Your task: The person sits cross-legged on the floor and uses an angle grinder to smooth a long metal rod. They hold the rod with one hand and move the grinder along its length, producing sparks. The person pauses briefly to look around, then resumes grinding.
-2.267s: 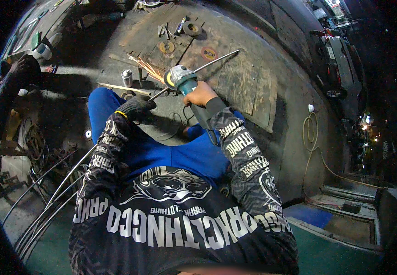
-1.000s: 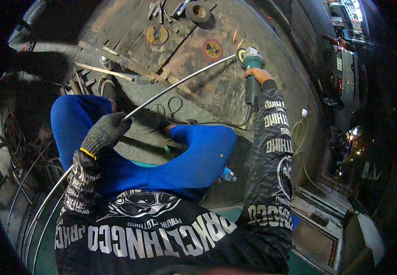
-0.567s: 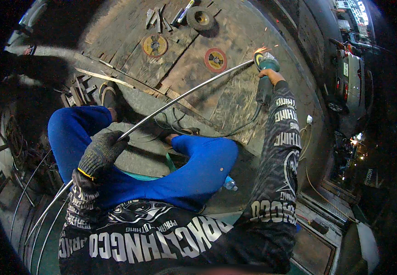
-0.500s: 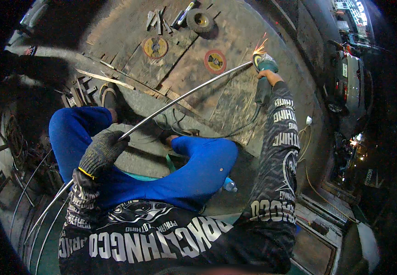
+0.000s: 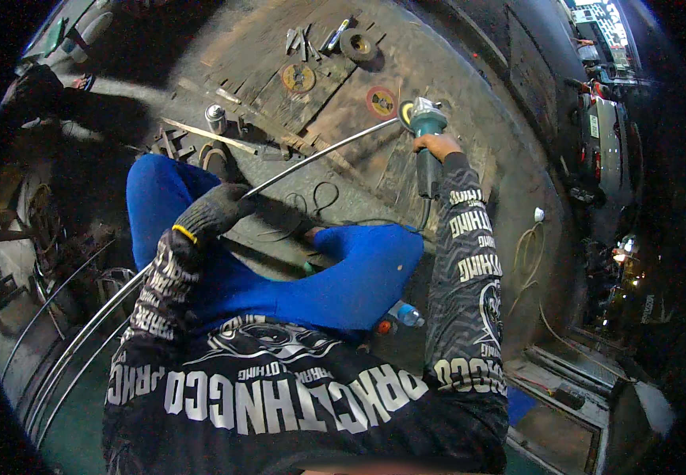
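Observation:
My left hand (image 5: 210, 212), in a dark knit glove with a yellow cuff edge, is closed round a long thin metal rod (image 5: 323, 152). The rod slants up and right from beside my left arm, over my blue-clad legs. In my bare right hand (image 5: 439, 146) is a teal angle grinder (image 5: 428, 123), gripped by its body. Its disc (image 5: 405, 114) is right by the rod's far end; whether they touch I cannot tell. No sparks show. The grinder's cord hangs down toward my right knee.
Cutting discs (image 5: 298, 77) (image 5: 381, 102), a thick wheel (image 5: 358, 46) and metal strips (image 5: 302, 45) lie on worn boards. A spray can (image 5: 215, 119) stands beyond my left foot. More rods (image 5: 81, 340) extend at lower left. A plastic bottle (image 5: 408, 314) lies by my right thigh. A car (image 5: 608, 134) stands far right.
The sparks at the disc have gone. The grinder has shifted left and a little down, and its disc now faces the rod's end more upright. My left hand appears higher and further right.

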The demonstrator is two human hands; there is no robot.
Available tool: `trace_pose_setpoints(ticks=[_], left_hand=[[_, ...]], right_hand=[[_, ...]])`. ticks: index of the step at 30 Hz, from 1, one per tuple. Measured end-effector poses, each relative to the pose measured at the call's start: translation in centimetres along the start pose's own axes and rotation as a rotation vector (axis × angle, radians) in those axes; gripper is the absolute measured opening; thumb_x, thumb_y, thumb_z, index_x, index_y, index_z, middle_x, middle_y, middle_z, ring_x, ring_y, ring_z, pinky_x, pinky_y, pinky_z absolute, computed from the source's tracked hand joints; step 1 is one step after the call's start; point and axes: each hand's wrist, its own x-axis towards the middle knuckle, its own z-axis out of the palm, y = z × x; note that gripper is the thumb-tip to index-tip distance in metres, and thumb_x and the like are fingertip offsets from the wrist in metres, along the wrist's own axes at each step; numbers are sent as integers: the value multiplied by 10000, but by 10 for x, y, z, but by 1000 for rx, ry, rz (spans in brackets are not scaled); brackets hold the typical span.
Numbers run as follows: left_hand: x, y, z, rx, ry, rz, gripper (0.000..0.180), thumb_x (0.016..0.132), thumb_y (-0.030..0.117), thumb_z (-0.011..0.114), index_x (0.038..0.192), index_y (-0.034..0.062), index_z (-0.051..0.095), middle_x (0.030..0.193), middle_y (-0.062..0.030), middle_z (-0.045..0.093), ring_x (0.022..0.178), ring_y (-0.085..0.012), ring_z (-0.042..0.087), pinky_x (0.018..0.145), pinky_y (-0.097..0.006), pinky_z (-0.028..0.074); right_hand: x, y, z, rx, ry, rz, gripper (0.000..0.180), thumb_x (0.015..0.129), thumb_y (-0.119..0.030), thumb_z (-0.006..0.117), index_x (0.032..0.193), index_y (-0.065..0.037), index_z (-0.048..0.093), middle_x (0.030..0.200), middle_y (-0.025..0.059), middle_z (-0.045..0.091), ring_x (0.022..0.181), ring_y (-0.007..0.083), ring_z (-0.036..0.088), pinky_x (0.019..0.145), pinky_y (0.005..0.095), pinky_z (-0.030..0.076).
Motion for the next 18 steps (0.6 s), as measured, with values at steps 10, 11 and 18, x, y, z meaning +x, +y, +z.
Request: trace_pose_setpoints(ticks=[10,11,18], left_hand=[[13,-7,1,107,-6,32,360,868,285,562,968,-47,660,891,-223,686,865,-337,681,758,-434,514],[13,-12,0,131,-4,83,339,868,274,568,965,-37,660,906,-221,684,871,-346,677,755,-438,514],[37,-39,3,462,61,487,288,917,275,574,922,20,708,807,-158,697,718,-239,688,651,-370,534]], right_hand=[[-119,-128,40,106,29,51,652,517,-379,846,958,84,719,962,240,723,905,336,715,798,396,557],[-126,-136,44,105,25,18,652,511,-370,849,949,95,714,958,244,721,903,340,715,795,399,558],[-167,-183,72,95,23,-76,647,500,-336,867,950,97,696,979,251,715,922,358,709,807,407,558]])
